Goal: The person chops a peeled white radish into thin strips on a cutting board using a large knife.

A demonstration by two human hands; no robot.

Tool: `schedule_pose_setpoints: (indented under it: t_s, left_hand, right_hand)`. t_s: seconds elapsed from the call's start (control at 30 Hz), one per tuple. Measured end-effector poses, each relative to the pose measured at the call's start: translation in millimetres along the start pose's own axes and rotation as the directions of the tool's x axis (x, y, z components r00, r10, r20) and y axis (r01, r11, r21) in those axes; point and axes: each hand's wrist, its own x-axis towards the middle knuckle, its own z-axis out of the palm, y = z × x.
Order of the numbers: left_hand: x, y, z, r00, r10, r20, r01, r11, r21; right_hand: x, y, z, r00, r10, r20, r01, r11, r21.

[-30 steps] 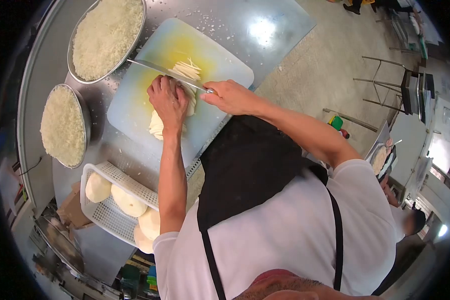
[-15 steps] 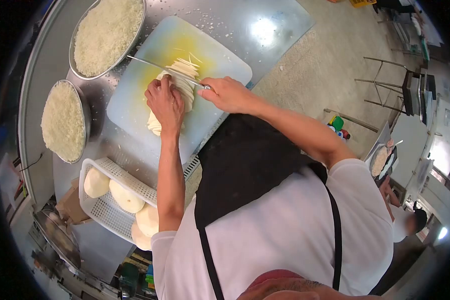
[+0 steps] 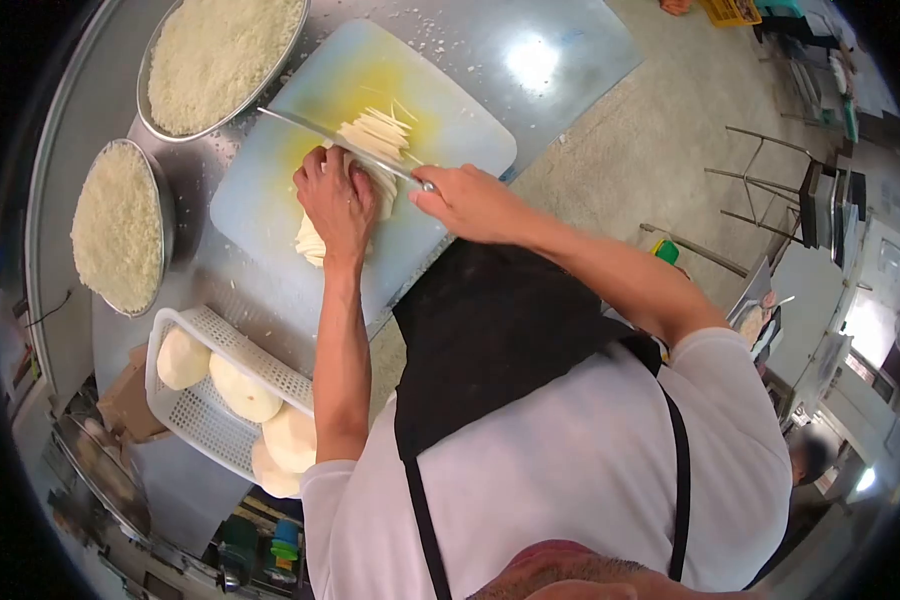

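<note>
A pale peeled root vegetable, cut into thin slices (image 3: 310, 243), lies on a yellow-stained cutting board (image 3: 245, 200). My left hand (image 3: 336, 205) presses down on the slices with its fingers curled over them, close to the blade. In my right hand (image 3: 467, 200) is the handle of a long kitchen knife (image 3: 320, 131), its blade lying across the slices and pointing to the upper left. Beyond the blade, thin strips (image 3: 378, 128) are heaped in a loose pile, with a few stray ones beside it. Part of the vegetable is hidden under my left hand.
Left of the board stand two metal bowls, a larger one (image 3: 142, 105) and a smaller one (image 3: 166, 225), heaped with white shreds. A white perforated basket (image 3: 210, 440) holds several peeled vegetables (image 3: 245, 388). Scattered shreds dot the metal table (image 3: 460, 30). A person (image 3: 812, 455) is at far right.
The pile of strips beyond the blade looks a little larger. My left thumb has shifted toward the blade, and the knife still crosses the slices. The whole view has shifted slightly.
</note>
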Motion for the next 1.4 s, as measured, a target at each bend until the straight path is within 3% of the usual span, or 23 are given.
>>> schedule_pose_setpoints:
  t_s: [0.07,0.23,0.37,0.53,0.67,0.83,0.97,1.03,1.1,1.13,1.2,1.23,1.3,1.4]
  left_hand:
    - [-0.7,-2.7,-0.7,1.0,-0.001,-0.008,0.001,1.0,-0.015]
    - [-4.7,-2.2,2.2,1.0,-0.013,-0.029,0.011,0.998,-0.055]
    - [-1.2,-5.0,2.0,0.999,0.021,-0.027,-0.021,0.999,-0.026]
    - [-5.0,-5.7,1.9,0.999,0.005,-0.031,-0.007,0.996,-0.086]
    - [2.7,-9.0,3.1,0.998,0.058,-0.025,-0.058,0.998,-0.02]
    - [-5.7,-2.1,-1.8,0.999,-0.029,-0.035,0.026,0.996,-0.086]
    - [-7.6,-6.7,-5.2,0.997,0.029,-0.074,-0.037,0.993,-0.114]
    - [-10.9,-5.7,-4.1,0.993,0.05,-0.106,-0.068,0.982,-0.177]
    - [-18.9,-4.1,-4.6,0.999,0.001,-0.035,-0.001,1.0,-0.016]
    - [-20.1,-2.3,-5.4,1.0,-0.002,-0.027,0.002,1.0,-0.017]
    - [-16.3,3.2,-5.7,0.997,-0.07,-0.013,0.07,0.997,0.036]
    - [-13.5,2.8,-4.3,0.997,-0.074,-0.02,0.074,0.997,0.036]
    - [-17.3,1.0,-5.0,0.998,-0.06,-0.011,0.061,0.998,0.015]
    - [-14.6,-1.3,-1.6,0.998,-0.049,-0.028,0.049,0.999,0.011]
  right_hand:
    - [9.6,6.6,4.1,0.997,-0.054,-0.046,0.053,0.998,-0.029]
    - [-15.7,-32.6,-26.5,0.999,-0.01,0.048,0.005,0.995,0.1]
    - [13.3,5.2,-0.4,0.993,-0.119,-0.026,0.12,0.992,0.031]
    - [-13.7,-34.5,-22.9,0.999,-0.016,0.031,0.013,0.994,0.105]
    - [14.1,2.1,-2.8,0.996,-0.091,-0.016,0.092,0.995,0.031]
    - [-9.9,-23.1,-15.2,0.998,-0.047,0.037,0.043,0.995,0.093]
    - [10.8,4.2,9.2,0.996,-0.087,0.011,0.086,0.996,0.006]
    - [8.0,-1.4,3.0,0.999,0.027,0.025,-0.026,1.0,-0.013]
    - [11.6,2.9,3.0,1.0,-0.019,-0.004,0.019,1.0,0.017]
    - [11.6,2.9,3.1,0.997,-0.067,-0.038,0.068,0.997,0.04]
    - [-3.5,-15.7,-12.6,0.999,-0.018,0.041,0.015,0.998,0.057]
    - [-6.6,-26.1,-21.4,0.993,0.016,0.115,-0.024,0.997,0.068]
    - [-15.3,-28.3,-18.2,0.993,0.024,0.12,-0.031,0.998,0.06]
    - [8.0,-1.1,2.8,0.998,-0.057,0.034,0.055,0.997,0.05]
